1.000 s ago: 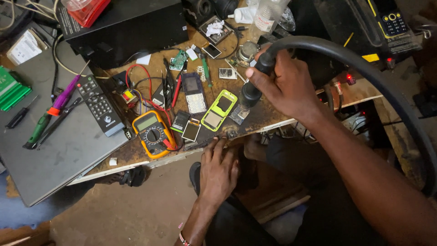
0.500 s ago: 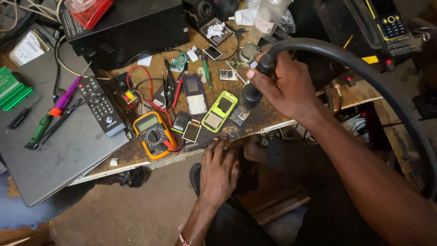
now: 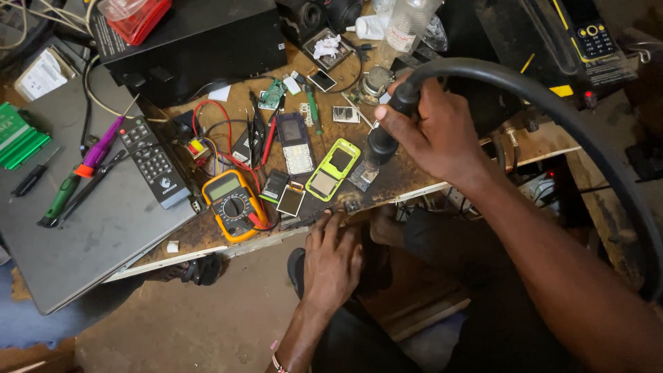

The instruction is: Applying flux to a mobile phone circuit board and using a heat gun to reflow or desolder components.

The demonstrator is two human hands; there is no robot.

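My right hand (image 3: 434,131) grips a black hot-air wand (image 3: 384,138) with a thick black hose (image 3: 552,110) arching off to the right. Its nozzle points down at a small circuit board (image 3: 362,177) on the wooden bench. My left hand (image 3: 331,259) rests palm down at the bench's front edge, fingertips touching the wood below a lime-green phone shell (image 3: 333,168). A grey keypad phone (image 3: 294,141) lies just left of the shell, with small screen parts (image 3: 290,199) in front.
An orange multimeter (image 3: 233,204) with red and black leads, a black remote (image 3: 155,162), a grey closed laptop (image 3: 76,228) carrying screwdrivers (image 3: 83,169), a black box (image 3: 190,41) at the back, bottles (image 3: 407,24) and loose parts crowd the bench. Bare floor lies below.
Both hands hold nearly the same pose; the view has shifted slightly, and the wand stays over the small board.
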